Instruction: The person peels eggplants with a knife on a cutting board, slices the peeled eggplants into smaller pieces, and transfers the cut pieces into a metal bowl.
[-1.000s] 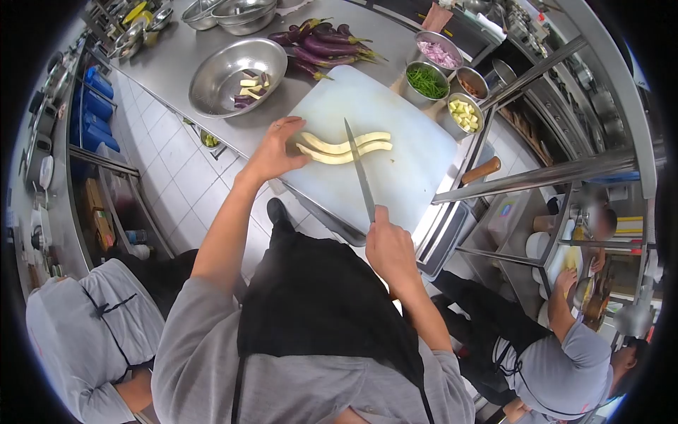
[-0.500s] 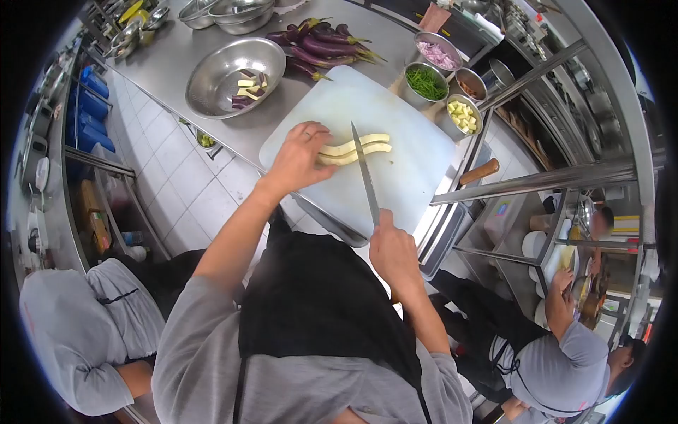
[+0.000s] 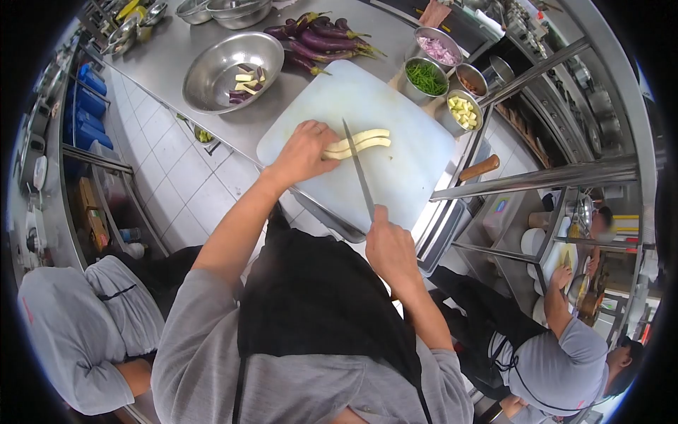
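Note:
Two long, pale-fleshed eggplant strips [image 3: 373, 140] lie side by side on a white cutting board [image 3: 413, 180]. My left hand [image 3: 305, 152] presses over their left end with its fingers curled round them, hiding that end. In my right hand [image 3: 390, 247] is a kitchen knife [image 3: 361, 173], its handle mostly covered by my fingers. The blade crosses over the strips just right of my left fingertips; whether it has gone through them I cannot tell. Beyond the board stands a metal bowl [image 3: 201, 88] with cut eggplant pieces [image 3: 247, 79] inside.
Whole purple eggplants [image 3: 328, 42] lie behind the board. Metal containers at right hold chopped purple onion [image 3: 438, 51], green pieces [image 3: 426, 78] and pale cubes [image 3: 462, 113]. A wooden handle [image 3: 479, 167] sticks out near the rail. One person [image 3: 565, 360] works at right; another [image 3: 85, 332] is at left.
The knife has shifted left along the strips, towards my left hand, with my right hand following slightly. My left hand stays on the strips' left end.

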`<action>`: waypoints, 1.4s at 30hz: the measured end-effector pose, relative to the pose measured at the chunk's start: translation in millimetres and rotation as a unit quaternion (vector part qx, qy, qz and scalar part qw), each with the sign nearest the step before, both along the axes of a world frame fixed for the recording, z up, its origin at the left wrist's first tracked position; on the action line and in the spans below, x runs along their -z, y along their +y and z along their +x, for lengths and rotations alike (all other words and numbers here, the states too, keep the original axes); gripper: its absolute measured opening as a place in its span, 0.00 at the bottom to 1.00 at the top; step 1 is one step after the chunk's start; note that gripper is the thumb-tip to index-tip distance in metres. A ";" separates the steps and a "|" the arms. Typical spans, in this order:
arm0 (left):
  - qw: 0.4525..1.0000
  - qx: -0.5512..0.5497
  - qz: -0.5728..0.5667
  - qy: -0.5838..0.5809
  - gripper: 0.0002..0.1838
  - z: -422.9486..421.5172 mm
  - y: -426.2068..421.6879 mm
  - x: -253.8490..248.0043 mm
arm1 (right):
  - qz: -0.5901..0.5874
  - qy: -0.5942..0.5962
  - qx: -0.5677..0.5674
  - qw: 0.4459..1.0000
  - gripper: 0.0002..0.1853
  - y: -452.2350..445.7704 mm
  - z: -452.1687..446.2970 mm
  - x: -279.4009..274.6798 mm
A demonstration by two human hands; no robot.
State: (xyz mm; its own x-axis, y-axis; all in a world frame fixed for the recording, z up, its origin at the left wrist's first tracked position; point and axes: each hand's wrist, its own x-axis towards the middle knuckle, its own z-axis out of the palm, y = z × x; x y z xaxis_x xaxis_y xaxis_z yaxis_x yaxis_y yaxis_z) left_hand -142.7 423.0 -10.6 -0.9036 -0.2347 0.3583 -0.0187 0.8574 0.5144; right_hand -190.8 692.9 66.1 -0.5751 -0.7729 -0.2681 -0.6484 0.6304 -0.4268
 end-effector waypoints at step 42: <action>0.992 0.044 -0.058 -0.105 0.26 -6.3 -11.7 -14.6 | 0.031 0.028 -0.036 0.998 0.18 -0.4 -2.5 1.9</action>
